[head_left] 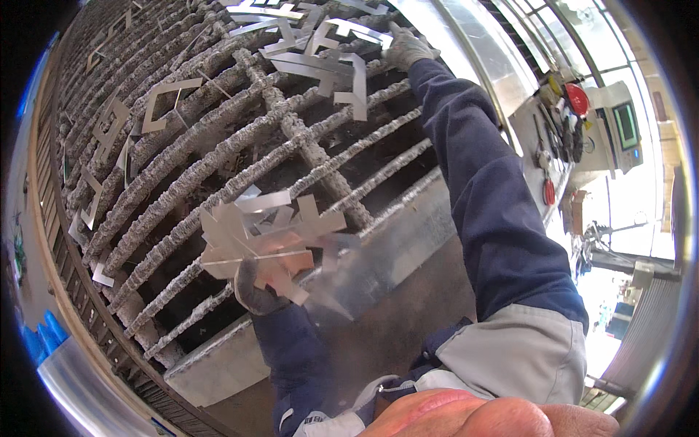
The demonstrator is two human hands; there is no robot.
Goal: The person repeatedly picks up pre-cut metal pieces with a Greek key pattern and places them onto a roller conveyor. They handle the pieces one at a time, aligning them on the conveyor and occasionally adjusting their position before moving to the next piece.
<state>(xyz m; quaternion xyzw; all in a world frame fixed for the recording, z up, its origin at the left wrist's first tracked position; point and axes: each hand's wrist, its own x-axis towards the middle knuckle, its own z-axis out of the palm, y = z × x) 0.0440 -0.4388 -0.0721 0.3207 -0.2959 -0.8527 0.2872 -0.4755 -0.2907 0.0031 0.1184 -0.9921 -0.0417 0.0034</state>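
My left hand (256,290), in a grey glove, grips a bunch of thin shiny cut metal pieces (255,233) held up close to the camera. My right hand (408,48), also gloved, reaches far out and lies on a heap of similar metal strips (313,51) resting on the slag-crusted slat bed (218,167) of a cutting table. Whether its fingers close on a strip I cannot tell. Both arms wear dark blue sleeves.
More cut-out pieces (164,102) lie scattered over the slats at the left. The table's metal frame (408,218) runs along the near side. A control panel with a screen (625,127) and red buttons stands at the right, with hand tools (553,138) beside it.
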